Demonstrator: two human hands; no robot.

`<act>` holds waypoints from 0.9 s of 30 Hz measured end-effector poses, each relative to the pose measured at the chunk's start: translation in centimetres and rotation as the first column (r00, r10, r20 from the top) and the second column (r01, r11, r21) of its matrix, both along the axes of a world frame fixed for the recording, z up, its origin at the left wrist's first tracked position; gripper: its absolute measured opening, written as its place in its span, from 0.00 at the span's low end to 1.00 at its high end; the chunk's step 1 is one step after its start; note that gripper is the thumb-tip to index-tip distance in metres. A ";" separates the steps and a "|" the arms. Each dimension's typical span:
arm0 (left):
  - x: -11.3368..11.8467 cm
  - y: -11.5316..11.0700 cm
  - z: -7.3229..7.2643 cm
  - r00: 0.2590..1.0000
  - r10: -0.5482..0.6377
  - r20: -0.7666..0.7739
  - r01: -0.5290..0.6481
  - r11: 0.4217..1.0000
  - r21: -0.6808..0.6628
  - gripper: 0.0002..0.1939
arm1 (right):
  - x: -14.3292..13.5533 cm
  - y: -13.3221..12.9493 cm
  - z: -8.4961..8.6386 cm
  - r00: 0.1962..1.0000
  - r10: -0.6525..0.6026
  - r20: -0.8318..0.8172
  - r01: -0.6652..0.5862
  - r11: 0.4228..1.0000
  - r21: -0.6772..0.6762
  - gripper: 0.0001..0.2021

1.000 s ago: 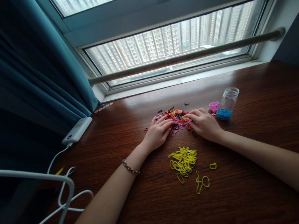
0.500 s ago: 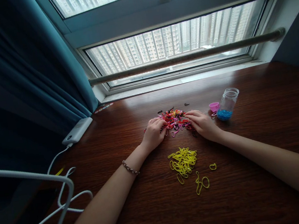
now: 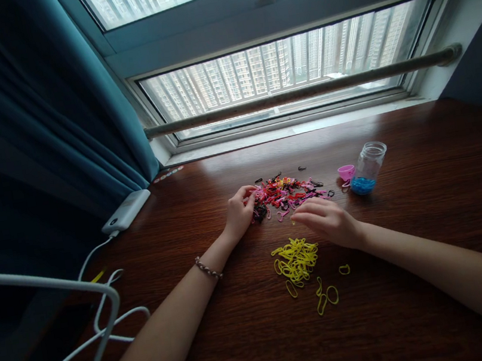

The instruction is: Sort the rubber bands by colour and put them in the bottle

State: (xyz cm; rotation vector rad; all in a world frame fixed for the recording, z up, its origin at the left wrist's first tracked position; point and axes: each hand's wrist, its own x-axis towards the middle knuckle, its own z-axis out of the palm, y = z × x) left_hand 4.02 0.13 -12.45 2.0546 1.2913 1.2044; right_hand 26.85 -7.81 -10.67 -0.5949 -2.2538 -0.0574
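Observation:
Small rubber bands in red, pink, black and orange form a mixed pile (image 3: 285, 191) on the wooden table. At its left edge rests my left hand (image 3: 240, 212), fingers curved and a little apart, the tips touching the bands. My right hand (image 3: 326, 223) is in front of the pile's right side with fingertips pinched together. A tiny yellow bit, seemingly a yellow rubber band (image 3: 293, 222), shows at those fingertips. Just below lies a heap of yellow rubber bands (image 3: 297, 261), with several loose ones (image 3: 332, 295) nearer me.
To the right stands a clear jar (image 3: 368, 167) with blue bands at its bottom, beside a small pink cup (image 3: 346, 173). A white power bank (image 3: 126, 211) and its white cable (image 3: 109, 302) lie left, by the blue curtain (image 3: 89, 106). A window runs along the back.
My right hand has come from the mixed pile toward me, near the yellow heap, pinching a yellow bit. My left hand has shifted slightly left, uncovering black bands.

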 end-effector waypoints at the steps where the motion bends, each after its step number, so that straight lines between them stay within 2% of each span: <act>1: 0.0 0.0 0.0 1.000 0.009 0.017 -0.009 1.000 -0.010 0.09 | -0.2 -0.4 0.2 0.996 0.048 0.075 -0.051 0.998 0.035 0.09; 4: -0.1 0.0 0.0 0.999 0.023 0.045 -0.022 0.999 -0.030 0.10 | -0.7 -1.0 0.4 0.968 0.119 0.221 -0.142 0.986 0.092 0.10; 6: -0.1 0.0 0.1 0.999 0.019 0.032 -0.017 0.999 -0.045 0.11 | -0.9 -1.0 0.3 0.964 0.114 0.240 -0.140 0.985 0.097 0.11; 9: -0.2 -0.1 0.3 0.997 0.036 -0.068 -0.037 0.999 -0.008 0.14 | -0.8 -0.7 0.2 0.974 0.058 0.219 -0.073 0.995 0.061 0.12; 12: 0.0 -0.4 0.7 0.963 0.105 -0.250 -0.074 0.988 0.132 0.14 | -0.7 -0.2 0.4 0.982 -0.016 0.187 0.019 1.000 -0.012 0.12; 14: 0.2 -0.7 0.9 0.930 0.126 -0.346 -0.057 0.978 0.203 0.14 | -0.6 0.3 0.6 0.985 -0.072 0.155 0.083 0.995 -0.064 0.11; 19: 0.8 -1.5 1.0 0.886 0.059 -0.460 0.052 0.973 0.225 0.13 | -0.8 3.2 0.5 0.964 -0.239 0.117 0.255 0.954 -0.155 0.13; 24: 0.8 -1.5 0.7 0.870 0.029 -0.492 0.075 0.979 0.190 0.16 | -1.6 7.3 -1.0 0.938 -0.292 0.188 0.326 0.927 -0.185 0.22; 27: 0.7 -1.3 0.5 0.860 -0.002 -0.510 0.094 0.984 0.153 0.18 | -2.1 8.1 -1.8 0.937 -0.303 0.173 0.334 0.922 -0.195 0.20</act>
